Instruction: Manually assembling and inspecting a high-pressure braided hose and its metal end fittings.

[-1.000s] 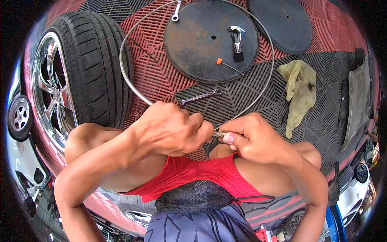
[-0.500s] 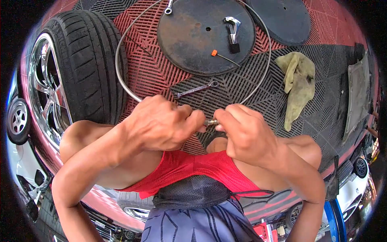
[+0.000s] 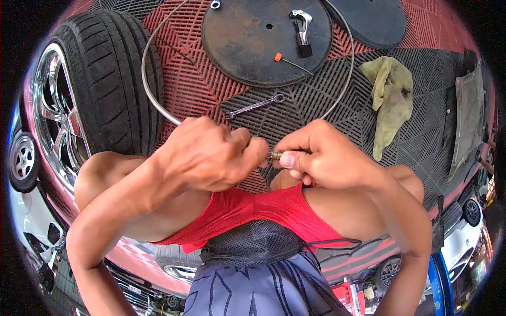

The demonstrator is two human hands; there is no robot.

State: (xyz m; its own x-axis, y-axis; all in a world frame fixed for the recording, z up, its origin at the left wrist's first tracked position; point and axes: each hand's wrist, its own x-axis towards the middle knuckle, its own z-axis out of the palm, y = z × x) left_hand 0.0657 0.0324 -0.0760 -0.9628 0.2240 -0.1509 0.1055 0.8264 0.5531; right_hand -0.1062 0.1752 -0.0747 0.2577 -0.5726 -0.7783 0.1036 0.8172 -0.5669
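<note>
Between my two hands sits a small brass-coloured metal fitting (image 3: 276,155). My right hand (image 3: 332,158) pinches it between thumb and fingers, with the thumbnail now showing. My left hand (image 3: 208,155) is closed in a fist right beside the fitting, wrapped around the end of a thin grey tube (image 3: 149,87); the part inside the fist is hidden. From there the tube loops away over the floor and comes back down on the right, behind my right hand. A combination wrench (image 3: 255,106) lies on the floor tiles just beyond my hands.
On a dark round plate (image 3: 237,52) rest a tube cutter (image 3: 301,31) and a thin rod with an orange end (image 3: 278,57). A second wrench (image 3: 215,5) shows at the top edge. A wheel with tyre (image 3: 113,79) stands left; a stained yellowish cloth (image 3: 392,100) lies right.
My right hand has turned and opened its grip somewhat, so the thumb now faces up on the fitting. The left hand keeps its hold. The whole view has shifted slightly.
</note>
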